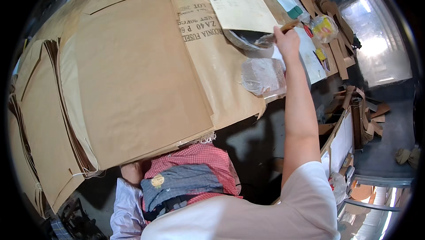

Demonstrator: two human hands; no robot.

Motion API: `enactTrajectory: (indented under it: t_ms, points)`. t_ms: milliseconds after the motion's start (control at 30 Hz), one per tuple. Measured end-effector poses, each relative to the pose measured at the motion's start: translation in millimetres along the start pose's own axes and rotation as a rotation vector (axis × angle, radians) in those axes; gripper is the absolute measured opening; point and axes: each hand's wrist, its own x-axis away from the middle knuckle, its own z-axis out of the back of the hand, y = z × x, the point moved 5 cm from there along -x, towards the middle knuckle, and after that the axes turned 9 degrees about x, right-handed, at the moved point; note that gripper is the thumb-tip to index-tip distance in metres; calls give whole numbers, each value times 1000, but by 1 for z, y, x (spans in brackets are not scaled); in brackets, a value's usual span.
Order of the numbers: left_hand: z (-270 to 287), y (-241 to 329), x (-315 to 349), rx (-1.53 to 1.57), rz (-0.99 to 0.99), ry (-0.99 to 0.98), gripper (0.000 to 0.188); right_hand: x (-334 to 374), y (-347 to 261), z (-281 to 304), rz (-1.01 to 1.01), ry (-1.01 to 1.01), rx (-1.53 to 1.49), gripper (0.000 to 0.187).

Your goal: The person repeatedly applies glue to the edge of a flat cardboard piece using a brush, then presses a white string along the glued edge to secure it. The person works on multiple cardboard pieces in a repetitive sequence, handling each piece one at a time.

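My right hand [287, 41] is wrapped round the handle of a brush [291, 25], its arm stretched far forward. The brush's wide end lies over a round pan [241, 42] with a dark inside. A cream card [241, 9] covers the pan's far part. Close to my right wrist lies a crumpled clear plastic bag [262, 75]. My left hand [131, 172] is at the table's near edge, its fingers hidden by the paper sheets. A large stack of flat brown paper bags [141, 76] spreads in front of me; a bag with dark print [221, 67] lies to its right.
Tied bundles of brown paper bags [42, 116] lean at the left. Beyond my right hand are a white board [312, 61], a plastic bag with yellow contents [324, 28] and cardboard strips [338, 56]. Cardboard scraps [376, 118] lie on the floor at the right.
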Motion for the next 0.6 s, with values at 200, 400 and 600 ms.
enactTrajectory:
  t_ms: [200,400,600]
  points:
    - [79,47,-1,139,-82,145,10,73,-50,45,-1,27,-725,22]
    - [113,51,24,580,154,285,8,285,-194,55,160,-604,-1015,21]
    - [131,42,47,680,301,188,7,339,-305,51,886,-613,-967,18]
